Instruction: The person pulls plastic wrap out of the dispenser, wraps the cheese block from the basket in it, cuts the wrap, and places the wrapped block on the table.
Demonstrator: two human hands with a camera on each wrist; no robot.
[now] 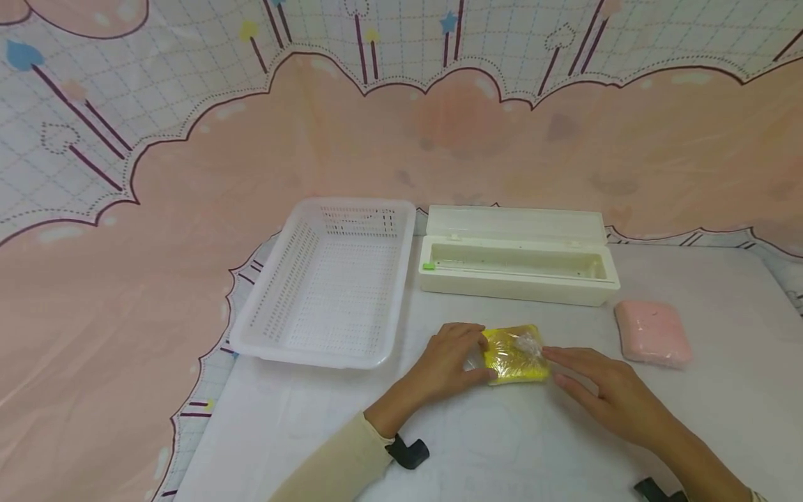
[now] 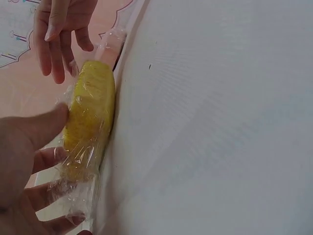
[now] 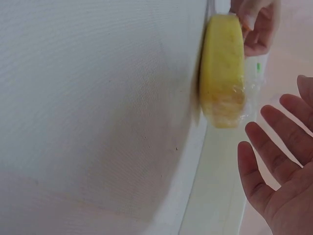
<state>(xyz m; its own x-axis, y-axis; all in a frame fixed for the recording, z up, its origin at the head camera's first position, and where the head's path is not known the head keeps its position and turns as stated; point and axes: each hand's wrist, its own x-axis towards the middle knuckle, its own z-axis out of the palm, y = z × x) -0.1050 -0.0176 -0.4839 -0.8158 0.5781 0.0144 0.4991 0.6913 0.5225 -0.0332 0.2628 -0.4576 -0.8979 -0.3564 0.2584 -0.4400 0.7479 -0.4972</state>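
A yellow block (image 1: 516, 354) wrapped in clear plastic film lies flat on the white table, with crinkled film bunched on top near its right end. My left hand (image 1: 450, 357) holds the block's left end, thumb at the near corner and fingers at the far one. Loose film spreads among those fingers in the left wrist view, beside the yellow block (image 2: 92, 105). At the block's right edge is my right hand (image 1: 611, 394), its fingers extended and slightly spread. In the right wrist view the right hand (image 3: 288, 166) shows an empty palm near the block (image 3: 222, 68).
A white perforated basket (image 1: 406, 279) stands at the left. Behind the block sits a long cream box (image 1: 514, 287) with its lid raised and a green slider at its left. A pink block (image 1: 652, 333) in clear film lies to the right.
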